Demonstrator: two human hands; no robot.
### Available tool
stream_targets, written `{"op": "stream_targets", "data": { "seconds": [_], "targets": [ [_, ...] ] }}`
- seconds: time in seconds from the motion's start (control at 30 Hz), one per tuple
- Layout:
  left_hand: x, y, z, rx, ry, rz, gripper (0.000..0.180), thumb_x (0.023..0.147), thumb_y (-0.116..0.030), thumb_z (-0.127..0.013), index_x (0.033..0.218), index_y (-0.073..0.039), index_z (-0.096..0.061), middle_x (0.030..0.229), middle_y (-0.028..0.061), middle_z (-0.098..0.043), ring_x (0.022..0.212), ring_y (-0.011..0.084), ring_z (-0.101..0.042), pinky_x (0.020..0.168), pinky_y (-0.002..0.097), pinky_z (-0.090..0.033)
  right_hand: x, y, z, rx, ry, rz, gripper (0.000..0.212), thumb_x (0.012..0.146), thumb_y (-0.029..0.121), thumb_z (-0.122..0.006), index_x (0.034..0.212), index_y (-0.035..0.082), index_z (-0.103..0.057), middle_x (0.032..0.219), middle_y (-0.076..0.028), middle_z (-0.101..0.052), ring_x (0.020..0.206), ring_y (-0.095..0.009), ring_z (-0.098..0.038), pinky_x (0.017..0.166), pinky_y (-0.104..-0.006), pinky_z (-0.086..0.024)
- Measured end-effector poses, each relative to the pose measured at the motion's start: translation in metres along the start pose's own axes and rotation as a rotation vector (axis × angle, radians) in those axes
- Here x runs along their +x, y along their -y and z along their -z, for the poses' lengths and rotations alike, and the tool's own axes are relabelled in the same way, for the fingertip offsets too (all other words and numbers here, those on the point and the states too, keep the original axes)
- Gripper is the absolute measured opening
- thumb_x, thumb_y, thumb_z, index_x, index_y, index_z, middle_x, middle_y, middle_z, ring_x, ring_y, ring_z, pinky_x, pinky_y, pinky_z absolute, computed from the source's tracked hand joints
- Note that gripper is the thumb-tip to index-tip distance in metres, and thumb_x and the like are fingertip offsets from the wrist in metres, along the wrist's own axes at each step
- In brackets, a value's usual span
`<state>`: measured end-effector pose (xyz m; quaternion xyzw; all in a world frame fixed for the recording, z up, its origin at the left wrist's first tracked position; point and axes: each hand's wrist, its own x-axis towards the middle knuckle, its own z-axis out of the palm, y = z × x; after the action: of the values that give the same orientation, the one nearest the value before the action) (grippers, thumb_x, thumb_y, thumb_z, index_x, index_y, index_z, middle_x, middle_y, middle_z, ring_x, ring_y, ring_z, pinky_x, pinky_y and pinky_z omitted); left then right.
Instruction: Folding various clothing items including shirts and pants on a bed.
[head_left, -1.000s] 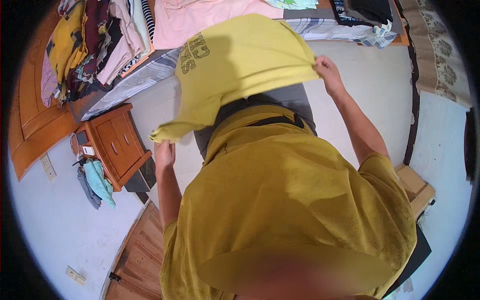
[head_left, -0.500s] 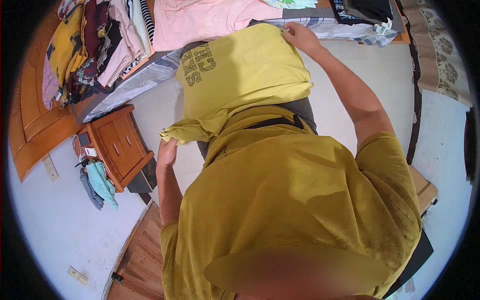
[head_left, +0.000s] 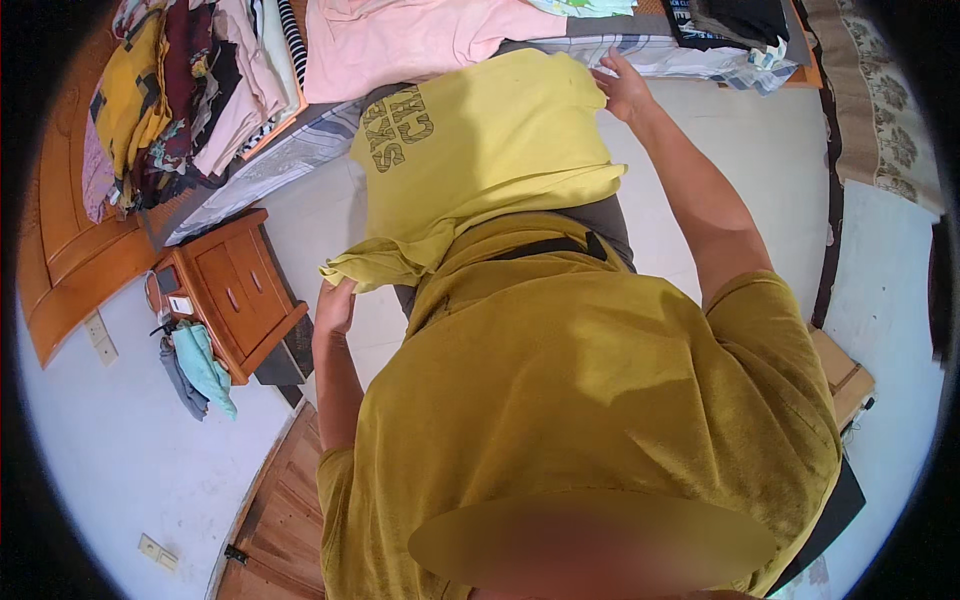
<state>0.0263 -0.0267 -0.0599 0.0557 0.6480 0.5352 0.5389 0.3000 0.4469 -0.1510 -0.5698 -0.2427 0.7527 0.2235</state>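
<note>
A yellow T-shirt (head_left: 500, 130) with dark printing lies spread across my lap, and its far edge reaches the bed. My left hand (head_left: 335, 307) is closed on the shirt's bunched near-left corner; part of the fingers is hidden under the cloth. Beside the shirt's far right edge, my right hand (head_left: 626, 92) is open, fingers apart, with nothing in it. Whether a fingertip still touches the cloth I cannot tell. Just beyond the yellow shirt, a pink garment (head_left: 410, 45) is laid flat on the bed.
Several garments (head_left: 180, 90) hang or lie in a row over the bed's left end. Dark folded clothes (head_left: 735, 22) sit at its far right. Left of me stands a wooden nightstand (head_left: 235, 290), with a turquoise cloth (head_left: 205, 365) beside it. A wooden door (head_left: 275, 510) is at lower left.
My right hand has let go of the shirt's far right edge and moved slightly right, its fingers opening. My left hand keeps its hold in the same place.
</note>
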Motion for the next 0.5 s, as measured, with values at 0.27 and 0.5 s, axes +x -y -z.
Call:
{"op": "stream_targets", "data": {
  "seconds": [0.27, 0.5],
  "targets": [
    [-0.002, -0.005, -0.014, -0.022, -0.006, -0.03, 0.033, 0.086, -0.013, -0.053, 0.115, 0.002, -0.049, 0.113, 0.0088, -0.055, 0.105, 0.019, -0.051, 0.091, 0.0309, -0.038, 0.005, 0.001, 0.001, -0.423, 0.289, 0.197, 0.054, 0.078, 0.046, -0.057, 0.117, 0.009, -0.05, 0.11, -0.01, -0.054, 0.099, -0.018, -0.052, 0.08, -0.0379, -0.045],
    [-0.001, -0.012, -0.01, -0.051, -0.079, -0.047, 0.036, 0.085, -0.013, -0.053, 0.118, 0.001, -0.045, 0.115, 0.0091, -0.053, 0.107, 0.0194, -0.05, 0.091, 0.0309, -0.038, -0.115, -0.029, 0.043, -0.933, 0.318, -0.273, 0.071, 0.072, 0.06, -0.057, 0.121, 0.009, -0.047, 0.107, -0.007, -0.055, 0.096, -0.017, -0.051, 0.078, -0.0331, -0.043]
  ]
}}
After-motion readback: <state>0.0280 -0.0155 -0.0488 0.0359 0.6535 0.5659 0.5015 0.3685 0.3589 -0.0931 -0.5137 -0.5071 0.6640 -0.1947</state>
